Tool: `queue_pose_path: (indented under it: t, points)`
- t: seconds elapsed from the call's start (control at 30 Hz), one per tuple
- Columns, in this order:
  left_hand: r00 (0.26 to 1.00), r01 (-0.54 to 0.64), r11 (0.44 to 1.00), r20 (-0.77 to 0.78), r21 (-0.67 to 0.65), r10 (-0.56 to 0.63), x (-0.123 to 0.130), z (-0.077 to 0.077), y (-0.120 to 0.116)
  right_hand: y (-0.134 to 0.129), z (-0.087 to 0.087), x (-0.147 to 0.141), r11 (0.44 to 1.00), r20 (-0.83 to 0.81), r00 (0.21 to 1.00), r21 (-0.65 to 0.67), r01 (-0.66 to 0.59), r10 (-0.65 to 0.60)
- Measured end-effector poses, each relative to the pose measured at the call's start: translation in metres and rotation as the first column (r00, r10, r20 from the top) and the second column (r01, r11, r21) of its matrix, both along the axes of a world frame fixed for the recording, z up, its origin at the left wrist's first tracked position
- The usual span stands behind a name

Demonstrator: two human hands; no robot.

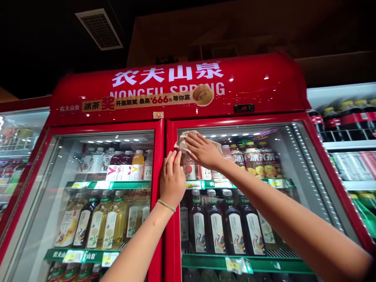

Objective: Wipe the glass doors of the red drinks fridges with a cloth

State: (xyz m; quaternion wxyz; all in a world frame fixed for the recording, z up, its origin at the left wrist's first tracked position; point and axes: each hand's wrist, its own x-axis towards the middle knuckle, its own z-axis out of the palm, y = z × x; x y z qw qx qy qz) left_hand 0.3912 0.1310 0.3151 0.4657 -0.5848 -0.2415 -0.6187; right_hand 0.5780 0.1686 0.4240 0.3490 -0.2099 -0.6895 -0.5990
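My right hand point(203, 150) presses a pale cloth point(182, 144) against the upper left corner of the right glass door point(276, 137) of a red drinks fridge point(264, 84). Its fingers lie over the cloth, which sticks out past the fingertips and beneath the palm. Just below and to the left, my left hand point(173, 178) rests with outstretched fingers on the red door frame point(173, 235). It holds nothing, and a thin band point(166, 205) circles the wrist. Behind the glass, dark bottles point(217, 227) stand on a green-edged shelf point(264, 264).
The closed left door point(100, 156) shows more bottles point(111, 223) on shelves. A small temperature display point(244, 108) sits above the right door. Another cooler with cola bottles point(352, 117) adjoins on the right, and a lit display case point(20, 145) on the left. An air vent point(99, 29) is overhead.
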Motion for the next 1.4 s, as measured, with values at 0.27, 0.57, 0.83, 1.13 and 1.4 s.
queue_pose_path:
  t: [0.27, 0.57, 0.83, 1.13, 1.4]
  points:
    - [1.0, -0.003, 1.0, 0.002, -0.01, 0.003, -0.001, 0.001, 0.002, -0.021, 0.003, 0.024, 0.998, -0.228, 0.973, 0.025, 0.056, -0.049]
    - [1.0, -0.03, 0.998, -0.004, -0.051, 0.03, 0.0, 0.001, 0.002, -0.008, 0.018, 0.01, 0.997, 0.011, 0.998, -0.05, -0.066, 0.067]
    - [0.995, -0.096, 0.994, -0.037, -0.052, 0.094, 0.004, 0.001, 0.001, 0.001, -0.001, 0.035, 0.991, -0.195, 0.974, -0.041, -0.125, 0.115]
    - [0.975, -0.213, 0.976, -0.075, -0.048, 0.209, 0.008, 0.0, -0.001, 0.002, 0.004, 0.044, 0.987, -0.25, 0.959, -0.053, -0.152, 0.135]
    - [0.946, -0.313, 0.947, -0.118, -0.077, 0.303, 0.017, 0.003, -0.004, 0.003, 0.005, 0.091, 0.987, -0.211, 0.969, -0.072, -0.143, 0.125]
